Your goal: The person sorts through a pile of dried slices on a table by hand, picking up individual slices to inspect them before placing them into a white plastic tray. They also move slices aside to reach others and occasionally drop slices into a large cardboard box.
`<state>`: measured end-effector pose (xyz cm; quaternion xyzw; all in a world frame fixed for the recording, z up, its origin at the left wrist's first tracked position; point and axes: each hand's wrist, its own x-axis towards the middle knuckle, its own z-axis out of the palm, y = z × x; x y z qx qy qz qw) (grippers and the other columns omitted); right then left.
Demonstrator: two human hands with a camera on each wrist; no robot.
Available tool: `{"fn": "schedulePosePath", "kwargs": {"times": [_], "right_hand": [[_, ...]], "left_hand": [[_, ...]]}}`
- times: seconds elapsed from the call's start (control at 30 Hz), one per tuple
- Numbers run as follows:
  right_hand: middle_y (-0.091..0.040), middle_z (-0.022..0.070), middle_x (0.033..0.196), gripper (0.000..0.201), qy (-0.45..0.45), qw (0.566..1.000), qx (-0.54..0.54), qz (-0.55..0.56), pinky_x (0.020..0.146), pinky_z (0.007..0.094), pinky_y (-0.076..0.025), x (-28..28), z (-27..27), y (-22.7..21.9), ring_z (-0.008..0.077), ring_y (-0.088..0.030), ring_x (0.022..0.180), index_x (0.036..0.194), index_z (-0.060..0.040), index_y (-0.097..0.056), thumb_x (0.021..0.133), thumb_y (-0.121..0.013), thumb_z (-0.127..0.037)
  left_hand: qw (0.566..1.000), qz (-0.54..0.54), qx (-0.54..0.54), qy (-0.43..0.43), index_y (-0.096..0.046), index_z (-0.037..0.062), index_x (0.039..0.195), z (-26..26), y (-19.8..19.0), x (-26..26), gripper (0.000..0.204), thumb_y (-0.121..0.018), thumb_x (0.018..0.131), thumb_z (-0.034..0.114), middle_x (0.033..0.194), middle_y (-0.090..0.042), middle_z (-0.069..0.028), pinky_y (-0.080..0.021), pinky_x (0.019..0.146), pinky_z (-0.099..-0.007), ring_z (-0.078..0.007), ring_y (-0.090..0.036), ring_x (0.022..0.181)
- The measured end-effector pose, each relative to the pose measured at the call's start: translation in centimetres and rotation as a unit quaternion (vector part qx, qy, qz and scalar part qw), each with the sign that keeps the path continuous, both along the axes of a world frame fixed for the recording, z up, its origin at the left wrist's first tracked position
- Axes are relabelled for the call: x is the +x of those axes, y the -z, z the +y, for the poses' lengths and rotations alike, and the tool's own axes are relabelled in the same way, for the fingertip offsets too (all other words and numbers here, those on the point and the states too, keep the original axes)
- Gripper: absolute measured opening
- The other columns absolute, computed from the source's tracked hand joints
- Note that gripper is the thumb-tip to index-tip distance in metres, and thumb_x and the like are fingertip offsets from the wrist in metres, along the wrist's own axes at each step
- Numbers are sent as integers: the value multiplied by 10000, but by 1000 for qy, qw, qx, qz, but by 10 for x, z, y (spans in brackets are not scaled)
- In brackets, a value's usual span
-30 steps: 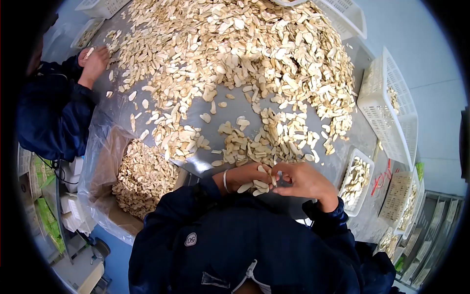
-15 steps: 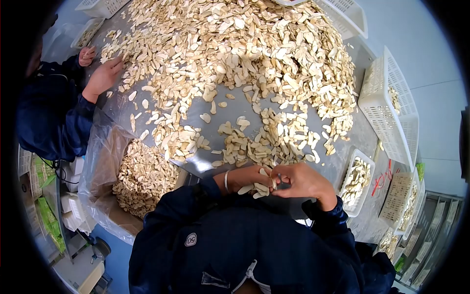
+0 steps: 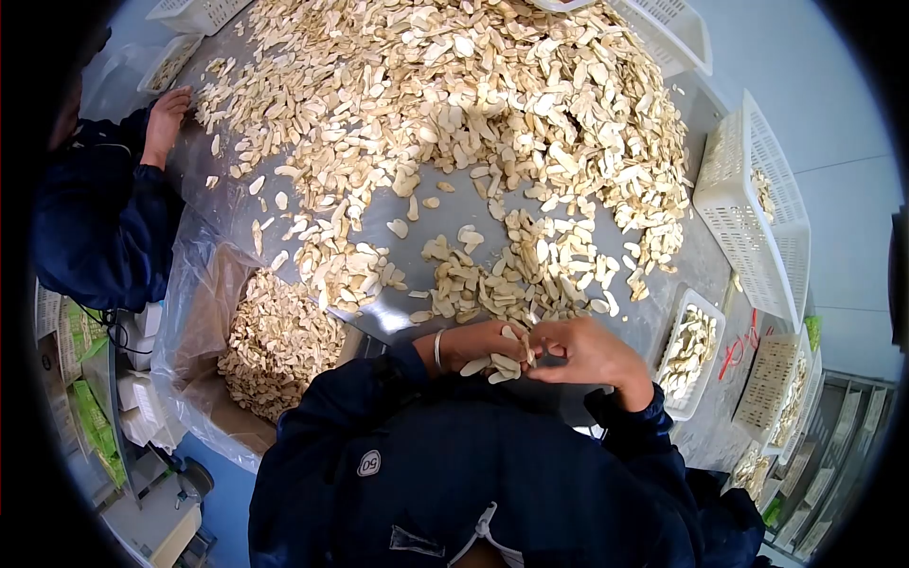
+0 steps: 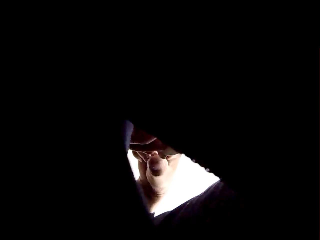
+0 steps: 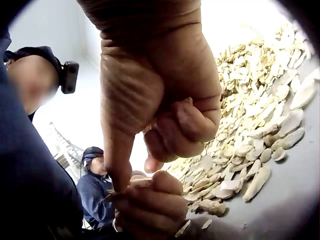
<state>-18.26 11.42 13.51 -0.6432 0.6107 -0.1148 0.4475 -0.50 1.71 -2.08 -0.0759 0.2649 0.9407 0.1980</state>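
Observation:
In the head view my left hand [image 3: 471, 343], with a white bangle at its wrist, grips several pale dried slices [image 3: 502, 367] in front of my chest. My right hand [image 3: 597, 352] meets it from the right, thumb and forefinger at the slices. The right wrist view shows the right hand [image 5: 160, 90] from close by, its other fingers curled. Its thumb tip presses on a thin slice [image 5: 142, 182] that sticks out of the left fist [image 5: 150, 207]. Sleeve cloth darkens most of the left wrist view, leaving a small gap with part of a hand [image 4: 159, 175].
A large slice heap [image 3: 407, 85] covers the metal table [image 3: 431, 208]. A plastic-lined carton [image 3: 284, 341] of slices stands at left. White baskets [image 3: 748, 208] and a small tray [image 3: 688, 355] line the right, near red scissors [image 3: 734, 355]. Another person [image 3: 104, 208] works at left.
My right thumb and forefinger have drawn closer together at the slices; my left hand stays in place. The other person's hand reached to the heap and has come back from it.

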Motion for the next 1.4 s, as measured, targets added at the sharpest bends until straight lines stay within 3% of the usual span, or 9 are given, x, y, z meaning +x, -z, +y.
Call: {"fn": "schedulePosePath", "kwargs": {"times": [0.57,0.77,0.97,1.07,1.1,1.2,1.23,1.33,1.4], "right_hand": [[-657,69,783,279,0,1000,-9,-14,633,385,-509,2,2,5,299,-657,695,983,-85,-668,779,-744,-259],[-575,71,699,397,-37,999,-16,20,593,396,-470,-4,4,4,300,-615,635,1090,-94,-646,771,-770,-294],[-537,74,715,461,127,986,60,90,583,361,-443,-21,18,-9,229,-561,623,1226,-83,-595,805,-759,-176],[-552,72,761,415,242,968,-64,9,584,355,-448,-5,16,-5,199,-554,634,1238,-73,-591,849,-728,-112],[-602,78,861,362,261,964,-57,-7,636,329,-474,-1,16,-4,178,-574,695,1269,-42,-576,924,-660,-114],[-650,95,966,340,257,943,-118,-174,744,315,-501,15,16,8,178,-606,780,1304,-12,-560,986,-571,-133],[-673,116,1066,377,201,959,-134,-147,870,318,-496,17,19,2,195,-637,909,1340,13,-540,1043,-471,-208],[-678,133,1115,433,186,941,-20,-282,937,340,-483,23,13,-17,218,-647,1028,1348,28,-534,1071,-410,-280],[-678,135,1139,464,218,933,-60,-279,964,339,-474,21,17,2,221,-638,1078,1345,43,-531,1079,-390,-309]], "left_hand": [[999,27,-27,12,-610,0,1175,-2,-8,-1,335,-668,877,142,905,-679,-36,-509,642,-205,-77,-646,752],[999,13,-38,1,-608,11,1166,0,-8,1,317,-662,892,160,896,-673,-36,-498,591,-213,-73,-639,731],[999,12,-24,-18,-607,45,1182,-1,-12,0,314,-673,923,210,947,-671,-41,-506,670,-216,-80,-640,816],[999,28,-24,-31,-608,53,1185,-2,-15,0,309,-599,984,287,974,-661,-44,-502,716,-220,-88,-628,851],[999,24,-4,-34,-607,55,1189,-2,-15,0,325,-564,1000,316,974,-656,-47,-500,717,-220,-90,-624,846],[998,20,36,-54,-601,58,1200,0,-16,-2,392,-477,1037,392,974,-644,-57,-495,709,-220,-96,-616,830],[996,27,37,-72,-600,58,1204,3,-16,-3,413,-458,1042,410,972,-641,-61,-495,699,-221,-98,-616,824],[994,29,37,-103,-596,56,1199,0,-44,-1,433,-444,1043,430,971,-636,-74,-501,677,-224,-107,-618,815],[994,29,47,-97,-599,55,1177,-1,-46,0,425,-451,1038,429,971,-635,-78,-505,664,-225,-111,-620,809]]}}
